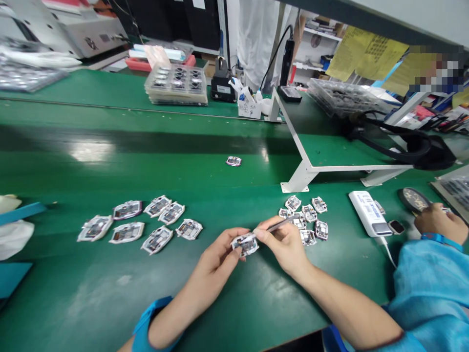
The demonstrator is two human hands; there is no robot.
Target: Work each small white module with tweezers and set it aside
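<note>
My left hand (216,259) pinches a small film-wrapped circuit module (245,244) at its edge, low and near the middle of the view. My right hand (282,244) grips a slim dark tool (280,224), possibly tweezers, and its tip is hidden at the module. Both hands are close together above the green work mat (110,298). To the left lies a loose group of larger wrapped modules (141,225). A smaller group of modules (304,217) sits just beyond my right hand. One lone module (233,161) lies farther ahead.
A co-worker's hand (437,222) in a blue sleeve works at the right, by a round dark object (414,199). A white boxy device (368,213) with a cable lies nearby. A white shelf stand (300,168) rises beyond, and stacked trays (176,83) stand on the far bench.
</note>
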